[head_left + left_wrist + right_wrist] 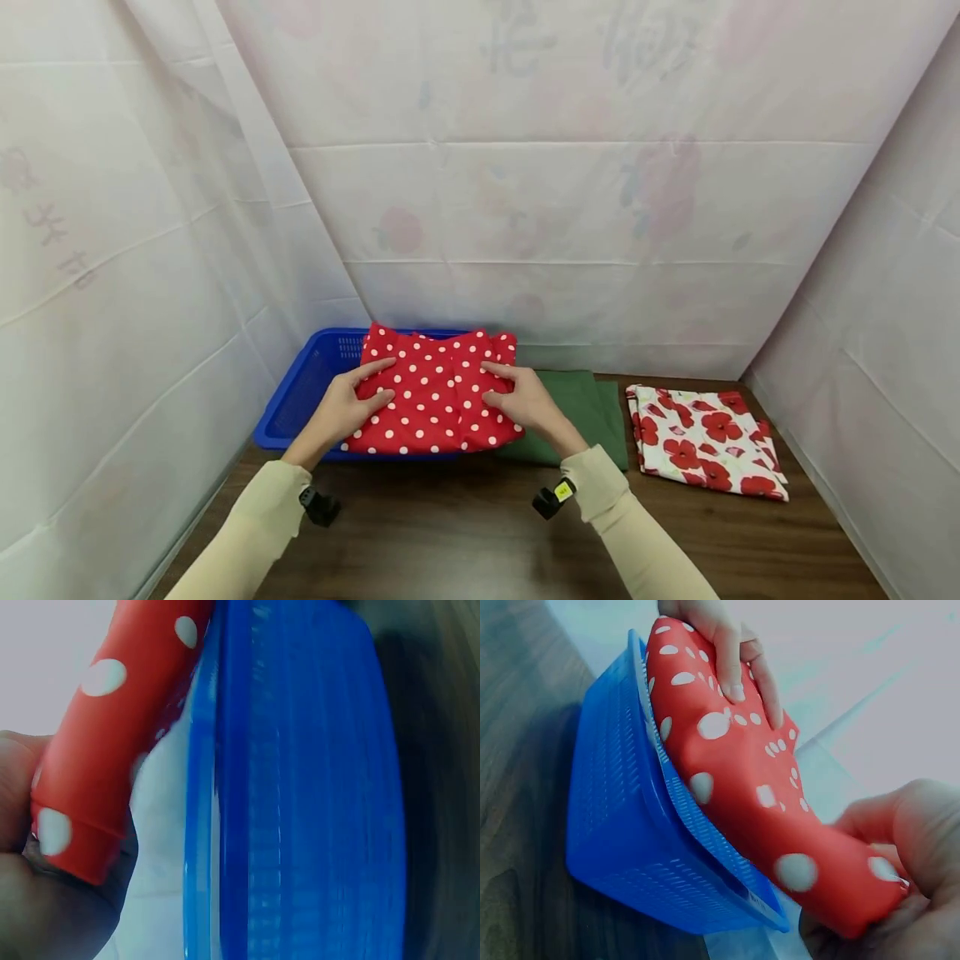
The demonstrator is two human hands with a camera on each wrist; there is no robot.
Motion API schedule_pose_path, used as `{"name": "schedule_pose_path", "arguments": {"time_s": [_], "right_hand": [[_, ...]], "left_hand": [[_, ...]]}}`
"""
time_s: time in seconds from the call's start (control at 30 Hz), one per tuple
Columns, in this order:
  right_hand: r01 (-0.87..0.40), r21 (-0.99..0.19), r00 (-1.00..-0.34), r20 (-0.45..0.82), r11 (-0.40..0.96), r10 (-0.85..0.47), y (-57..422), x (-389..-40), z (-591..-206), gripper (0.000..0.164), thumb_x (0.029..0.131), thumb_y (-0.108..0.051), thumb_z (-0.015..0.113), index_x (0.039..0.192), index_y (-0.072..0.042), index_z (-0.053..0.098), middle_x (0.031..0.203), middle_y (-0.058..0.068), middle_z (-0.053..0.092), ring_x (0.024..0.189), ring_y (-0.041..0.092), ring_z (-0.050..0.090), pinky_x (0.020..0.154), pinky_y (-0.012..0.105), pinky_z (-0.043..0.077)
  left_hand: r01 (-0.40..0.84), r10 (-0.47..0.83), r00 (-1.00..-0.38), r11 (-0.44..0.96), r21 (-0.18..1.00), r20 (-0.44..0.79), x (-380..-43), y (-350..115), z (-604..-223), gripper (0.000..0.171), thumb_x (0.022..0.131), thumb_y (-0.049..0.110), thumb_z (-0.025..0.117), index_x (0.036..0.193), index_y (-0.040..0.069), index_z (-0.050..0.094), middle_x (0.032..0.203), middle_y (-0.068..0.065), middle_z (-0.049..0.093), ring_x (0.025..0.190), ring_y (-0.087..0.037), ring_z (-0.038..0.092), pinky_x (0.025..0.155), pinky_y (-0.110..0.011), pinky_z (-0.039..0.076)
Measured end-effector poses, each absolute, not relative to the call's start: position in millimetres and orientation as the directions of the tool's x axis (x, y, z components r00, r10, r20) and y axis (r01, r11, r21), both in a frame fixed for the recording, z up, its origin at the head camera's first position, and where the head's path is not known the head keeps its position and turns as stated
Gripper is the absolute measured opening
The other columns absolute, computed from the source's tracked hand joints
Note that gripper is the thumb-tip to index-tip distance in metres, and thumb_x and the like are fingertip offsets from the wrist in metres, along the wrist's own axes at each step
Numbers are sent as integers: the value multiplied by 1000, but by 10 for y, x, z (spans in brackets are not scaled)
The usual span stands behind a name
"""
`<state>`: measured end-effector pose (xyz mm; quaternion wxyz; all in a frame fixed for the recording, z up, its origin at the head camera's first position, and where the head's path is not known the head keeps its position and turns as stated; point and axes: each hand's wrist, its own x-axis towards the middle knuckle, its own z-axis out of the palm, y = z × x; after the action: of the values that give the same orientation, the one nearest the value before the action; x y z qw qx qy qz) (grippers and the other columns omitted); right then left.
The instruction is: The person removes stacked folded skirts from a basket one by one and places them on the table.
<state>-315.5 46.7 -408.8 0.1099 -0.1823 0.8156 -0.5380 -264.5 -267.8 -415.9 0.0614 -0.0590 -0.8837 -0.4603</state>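
Observation:
A folded red cloth with white dots [420, 400] is held up by both hands over the right part of a blue plastic basket [300, 400]. My left hand [348, 408] grips the cloth's left side, thumb and index finger on top. On the opposite side my right hand [525, 400] pinches it the same way. In the right wrist view the cloth [742, 787] sags along the basket's rim [660, 780], with the right hand [907, 855] curled round its near end. The left wrist view shows the left hand [67, 900] wrapped about the cloth's edge [105, 750].
Right of the basket, a folded green cloth [585, 417] lies on the dark wooden table [435, 533]. Farther right is a folded white cloth with red flowers [705, 442]. White sheeting [570, 208] hangs behind and at both sides.

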Motion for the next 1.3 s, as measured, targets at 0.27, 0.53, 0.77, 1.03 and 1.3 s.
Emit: {"name": "schedule_pose_path", "arguments": {"time_s": [0.27,0.53,0.77,1.03,1.3], "right_hand": [[-159,-937,-947,56,312,-316,771,-3014,-4169,55,90,-8,71,143,-21,63,145,16,53,114,33,61,78,42,63],[-164,-924,-964,76,344,-256,1114,-2793,-4228,55,89,-17,78,142,-23,64,140,15,57,111,30,63,79,40,63],[-195,-902,-962,98,385,-256,1385,-2635,-4279,56,90,-21,80,143,-21,63,140,16,57,118,32,60,80,39,63],[-161,-881,-974,68,445,-218,1674,-2446,-4423,49,92,-23,78,140,-24,67,137,13,63,115,28,61,76,29,62],[-73,-909,-987,7,409,-161,1894,-2279,-4538,48,93,-22,77,139,-21,67,143,17,59,122,31,57,78,32,63]], "left_hand": [[256,106,-967,438,862,233,-2458,-2268,-4268,60,99,8,67,154,22,48,144,-21,54,117,-35,63,82,-24,59],[298,82,-953,401,866,290,-2243,-1857,-4295,64,98,5,67,157,19,44,150,-20,51,125,-38,58,84,-31,62],[349,85,-935,393,851,345,-2138,-1584,-4374,61,97,1,66,153,21,52,144,-16,54,124,-34,57,83,-26,61],[419,136,-903,490,765,407,-2011,-1235,-4429,58,93,-7,67,146,18,61,135,-11,60,120,-24,61,88,-32,61],[435,140,-893,508,743,428,-1951,-991,-4607,54,90,-1,73,142,14,64,132,-11,63,117,-24,64,92,-43,60]]}}
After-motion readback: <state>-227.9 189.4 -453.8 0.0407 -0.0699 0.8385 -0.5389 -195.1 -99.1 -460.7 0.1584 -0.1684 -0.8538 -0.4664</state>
